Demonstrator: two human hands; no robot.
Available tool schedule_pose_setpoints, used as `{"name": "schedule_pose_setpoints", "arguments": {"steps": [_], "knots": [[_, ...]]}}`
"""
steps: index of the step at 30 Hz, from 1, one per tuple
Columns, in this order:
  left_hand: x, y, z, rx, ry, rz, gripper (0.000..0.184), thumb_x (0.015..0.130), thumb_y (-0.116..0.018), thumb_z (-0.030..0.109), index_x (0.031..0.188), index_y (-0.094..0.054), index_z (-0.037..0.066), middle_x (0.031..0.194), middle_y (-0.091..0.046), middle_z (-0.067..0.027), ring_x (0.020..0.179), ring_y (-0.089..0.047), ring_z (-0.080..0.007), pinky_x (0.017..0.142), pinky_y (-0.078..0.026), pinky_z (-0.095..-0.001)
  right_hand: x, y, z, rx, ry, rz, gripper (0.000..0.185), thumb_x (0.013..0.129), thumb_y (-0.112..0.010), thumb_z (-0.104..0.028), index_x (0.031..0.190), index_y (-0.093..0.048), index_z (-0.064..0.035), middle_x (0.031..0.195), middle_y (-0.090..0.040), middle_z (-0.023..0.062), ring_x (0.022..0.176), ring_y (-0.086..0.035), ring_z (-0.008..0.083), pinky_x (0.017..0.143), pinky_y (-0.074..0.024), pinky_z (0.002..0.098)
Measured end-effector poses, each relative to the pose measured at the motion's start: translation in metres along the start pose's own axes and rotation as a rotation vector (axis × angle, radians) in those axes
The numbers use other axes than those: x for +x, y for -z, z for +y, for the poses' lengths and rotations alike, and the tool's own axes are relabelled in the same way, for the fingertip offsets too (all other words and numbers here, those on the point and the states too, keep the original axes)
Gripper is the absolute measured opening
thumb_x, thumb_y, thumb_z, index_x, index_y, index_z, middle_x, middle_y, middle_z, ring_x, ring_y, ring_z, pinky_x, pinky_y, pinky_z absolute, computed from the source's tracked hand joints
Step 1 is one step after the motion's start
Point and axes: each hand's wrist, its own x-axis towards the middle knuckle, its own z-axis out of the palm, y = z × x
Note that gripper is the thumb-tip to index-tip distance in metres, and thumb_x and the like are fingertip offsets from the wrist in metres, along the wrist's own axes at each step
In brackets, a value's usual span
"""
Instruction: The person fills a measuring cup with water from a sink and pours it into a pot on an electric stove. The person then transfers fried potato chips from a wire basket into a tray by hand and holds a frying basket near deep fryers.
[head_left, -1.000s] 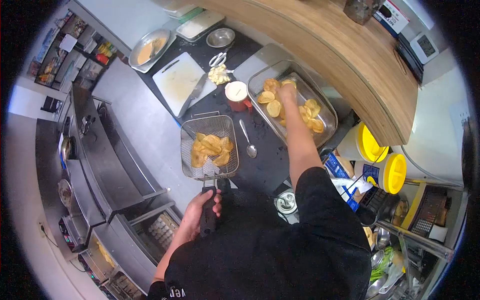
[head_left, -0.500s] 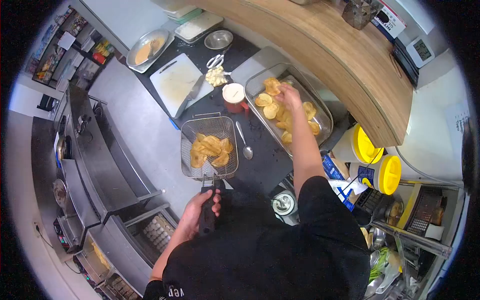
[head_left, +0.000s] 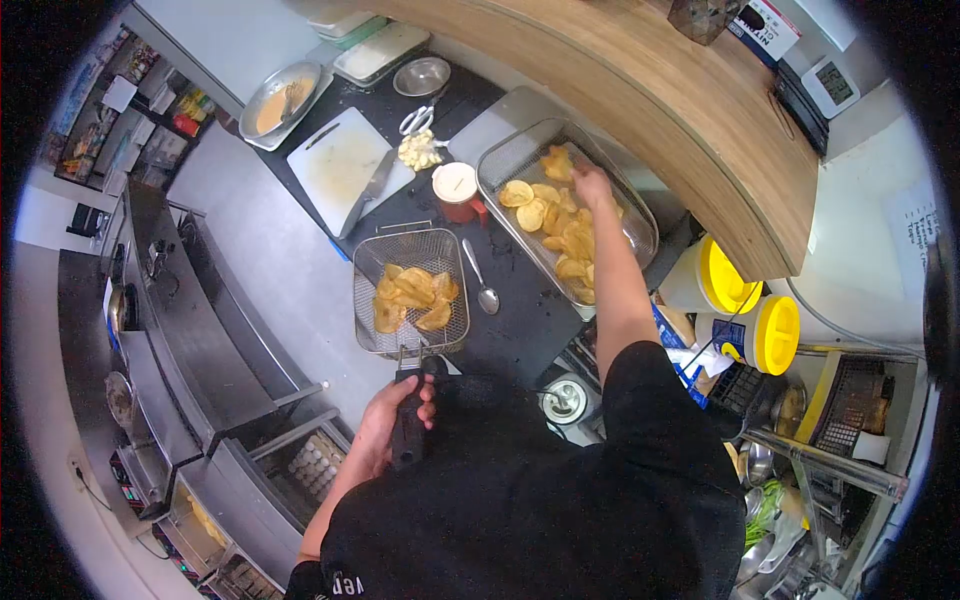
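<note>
Pinching a chip (head_left: 557,162), right hand (head_left: 593,186); left hand (head_left: 388,412) curled round handle (head_left: 407,435), spoon (head_left: 481,277) between them

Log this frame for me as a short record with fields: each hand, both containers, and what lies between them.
Left hand: gripping the black handle of the mesh basket
Right hand: over the metal tray, pinching a golden slice
Mesh basket contents: overlapping golden pieces
Tray contents: more golden slices
Between containers: spoon, red cup
</note>
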Motion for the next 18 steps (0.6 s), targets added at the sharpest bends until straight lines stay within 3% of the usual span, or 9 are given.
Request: {"name": "schedule_pose_setpoints", "arguments": {"steps": [3,6,10,16,18], "knots": [[0.001,0.003,0.0,-0.012,0.003,-0.006,0.025,0.094,-0.046,0.021,0.106,-0.047,-0.001,0.078,-0.053,-0.0025,0.061,-0.05,-0.0127,0.057,-0.045,-0.0282,-0.048,0.032,-0.031,-0.146,-0.064,-0.101,0.041,0.081,-0.06,-0.034,0.101,-0.065,0.001,0.106,-0.061,0.0246,0.104,-0.058,0.0345,0.085,-0.0482,0.0393],[0.002,0.005,-0.002,0.008,-0.011,-0.023,0.026,0.094,-0.046,0.021,0.106,-0.047,-0.001,0.078,-0.053,-0.0026,0.061,-0.05,-0.0128,0.057,-0.046,-0.0281,-0.029,-0.01,-0.003,-0.339,-0.06,-0.061,0.036,0.081,-0.059,-0.031,0.101,-0.066,-0.0012,0.107,-0.061,0.0233,0.102,-0.059,0.0344,0.086,-0.048,0.04],[-0.001,0.003,0.0,0.015,-0.005,0.001,0.026,0.094,-0.046,0.021,0.107,-0.047,-0.002,0.079,-0.053,-0.0028,0.061,-0.05,-0.013,0.057,-0.046,-0.0283,-0.024,-0.013,0.003,-0.343,-0.045,0.004,0.033,0.081,-0.056,-0.027,0.099,-0.067,-0.0019,0.108,-0.06,0.0228,0.101,-0.06,0.0346,0.087,-0.0474,0.0419],[0.0,0.007,-0.002,-0.038,-0.011,0.01,0.027,0.093,-0.046,0.022,0.108,-0.047,-0.001,0.079,-0.053,-0.003,0.061,-0.05,-0.0132,0.056,-0.046,-0.029,-0.007,0.041,0.013,-0.26,-0.064,0.022,0.034,0.082,-0.056,-0.03,0.093,-0.068,-0.0007,0.1,-0.065,0.0196,0.092,-0.064,0.0329,0.077,-0.05,0.0415],[0.001,0.006,-0.002,-0.049,0.008,0.011,0.027,0.093,-0.046,0.022,0.108,-0.047,-0.001,0.079,-0.053,-0.003,0.061,-0.05,-0.0132,0.056,-0.045,-0.029,0.009,0.047,0.021,0.06,-0.153,-0.045,0.037,0.08,-0.058,-0.033,0.09,-0.068,0.001,0.096,-0.065,0.0203,0.085,-0.064,0.0334,0.073,-0.05,0.0418]]}}
